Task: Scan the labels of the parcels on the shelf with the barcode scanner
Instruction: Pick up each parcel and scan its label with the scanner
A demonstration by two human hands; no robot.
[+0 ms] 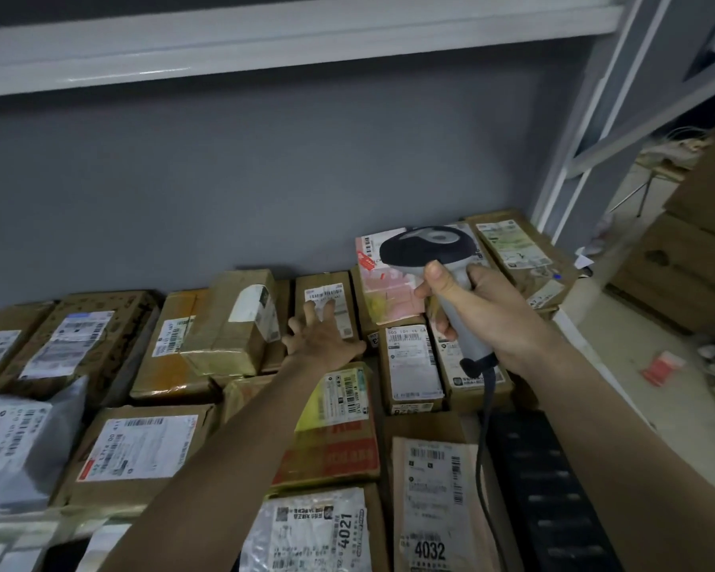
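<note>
On the shelf, parcels lie label-up; the left hand presses flat on a small box, the right hand clamps the barcode scanner above. Many labels seemingly remain.

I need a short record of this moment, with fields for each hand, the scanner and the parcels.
left hand: fingers spread, resting flat on a small brown parcel at its white label
right hand: grips the handle of the barcode scanner
scanner: held above the parcels, head toward the back row, dark cable hanging down
parcels: many labelled cardboard boxes lying close together on the shelf
</note>
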